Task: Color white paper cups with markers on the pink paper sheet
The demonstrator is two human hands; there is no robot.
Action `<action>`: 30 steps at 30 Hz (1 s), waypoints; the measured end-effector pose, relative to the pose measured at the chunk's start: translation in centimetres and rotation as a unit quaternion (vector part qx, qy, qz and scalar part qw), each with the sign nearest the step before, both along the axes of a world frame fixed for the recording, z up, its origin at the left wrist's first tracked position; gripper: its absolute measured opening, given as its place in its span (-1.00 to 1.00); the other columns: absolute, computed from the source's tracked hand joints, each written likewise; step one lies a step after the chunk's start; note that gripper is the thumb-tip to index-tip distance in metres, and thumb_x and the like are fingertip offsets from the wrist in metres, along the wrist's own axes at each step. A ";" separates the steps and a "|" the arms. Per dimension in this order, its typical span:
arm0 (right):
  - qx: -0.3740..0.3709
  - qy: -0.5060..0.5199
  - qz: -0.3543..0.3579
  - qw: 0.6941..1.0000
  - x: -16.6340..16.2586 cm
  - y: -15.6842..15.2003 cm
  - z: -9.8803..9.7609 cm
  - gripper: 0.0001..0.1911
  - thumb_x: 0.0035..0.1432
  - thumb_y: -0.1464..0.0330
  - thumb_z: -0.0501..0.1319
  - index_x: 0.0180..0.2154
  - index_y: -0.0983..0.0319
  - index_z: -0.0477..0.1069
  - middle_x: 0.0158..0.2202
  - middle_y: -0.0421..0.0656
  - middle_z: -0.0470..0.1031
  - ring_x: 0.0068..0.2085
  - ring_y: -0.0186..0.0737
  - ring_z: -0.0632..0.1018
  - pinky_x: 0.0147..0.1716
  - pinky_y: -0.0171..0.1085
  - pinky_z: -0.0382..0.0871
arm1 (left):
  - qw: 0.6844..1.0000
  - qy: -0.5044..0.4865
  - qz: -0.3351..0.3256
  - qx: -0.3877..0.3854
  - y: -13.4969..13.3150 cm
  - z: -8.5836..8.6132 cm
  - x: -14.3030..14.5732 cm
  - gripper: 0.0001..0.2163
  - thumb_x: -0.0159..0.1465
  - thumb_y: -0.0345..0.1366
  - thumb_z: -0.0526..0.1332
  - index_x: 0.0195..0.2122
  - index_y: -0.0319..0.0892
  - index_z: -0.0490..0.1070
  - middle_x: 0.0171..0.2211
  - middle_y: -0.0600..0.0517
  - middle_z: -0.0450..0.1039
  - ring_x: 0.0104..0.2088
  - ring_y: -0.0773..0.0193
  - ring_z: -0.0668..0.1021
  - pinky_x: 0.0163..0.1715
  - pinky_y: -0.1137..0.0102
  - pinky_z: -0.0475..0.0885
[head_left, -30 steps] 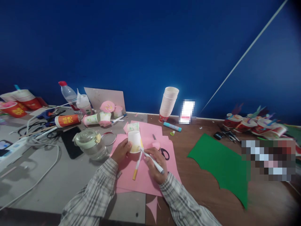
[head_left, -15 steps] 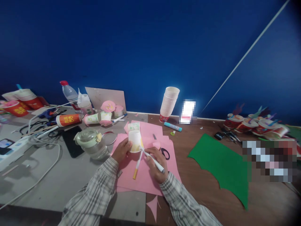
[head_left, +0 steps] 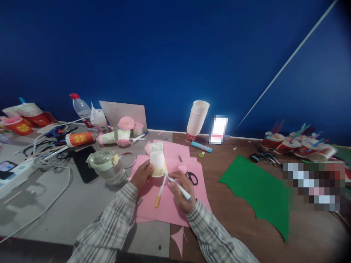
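My left hand [head_left: 143,174] grips a white paper cup [head_left: 157,162] from its left side, with yellow marks near the cup's wide rim, which faces down toward me. Held in my right hand [head_left: 182,191] is a white marker [head_left: 179,187] with a grey end; its tip meets the cup's lower right side. Under both hands lie sheets of pink paper [head_left: 148,204]. A yellow-and-white marker [head_left: 159,199] rests on the paper between my hands. Black-handled scissors [head_left: 193,178] lie partly behind my right hand. Just beyond the held cup is another patterned cup [head_left: 156,147].
A lidded glass jar [head_left: 106,171] and a black phone [head_left: 85,166] stand left of the paper. Green paper [head_left: 257,193] lies to the right. Behind are a stack of white cups [head_left: 197,118] and a blue glue stick [head_left: 202,147]. Cables [head_left: 59,204] cross the left side.
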State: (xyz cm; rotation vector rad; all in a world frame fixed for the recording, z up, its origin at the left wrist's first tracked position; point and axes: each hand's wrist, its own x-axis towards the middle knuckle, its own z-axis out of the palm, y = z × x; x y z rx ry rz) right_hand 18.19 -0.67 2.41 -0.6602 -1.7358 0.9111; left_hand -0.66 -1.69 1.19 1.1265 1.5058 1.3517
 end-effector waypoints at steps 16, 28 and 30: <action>0.000 0.007 -0.010 1.000 0.1 0.2 0.3 -0.81 0.07 0.38 0.11 -0.26 0.18 0.44 -0.40 -0.17 0.48 -0.40 -0.17 0.51 -0.42 -0.27 0.38 | 1.000 -0.005 -0.006 -0.003 0.1 0.0 0.0 -0.60 -0.03 0.11 0.10 -0.52 -0.19 0.29 -0.78 0.15 0.14 -0.77 0.32 0.22 -0.81 0.40 0.12; 0.011 0.004 -0.013 1.000 0.1 0.2 0.1 -0.80 0.08 0.39 0.10 -0.24 0.17 0.43 -0.38 -0.16 0.48 -0.37 -0.15 0.50 -0.41 -0.25 0.38 | 1.000 -0.019 -0.008 -0.004 0.0 0.4 0.2 -0.61 -0.03 0.05 0.14 -0.43 -0.22 0.35 -0.76 0.14 0.15 -0.77 0.33 0.22 -0.82 0.40 0.11; 0.011 0.002 -0.013 1.000 0.1 0.2 0.1 -0.80 0.08 0.39 0.10 -0.25 0.17 0.44 -0.38 -0.17 0.48 -0.38 -0.15 0.50 -0.41 -0.25 0.37 | 1.000 -0.017 -0.009 -0.002 0.1 0.2 0.1 -0.61 -0.03 0.06 0.13 -0.44 -0.22 0.35 -0.76 0.15 0.14 -0.77 0.33 0.21 -0.82 0.40 0.12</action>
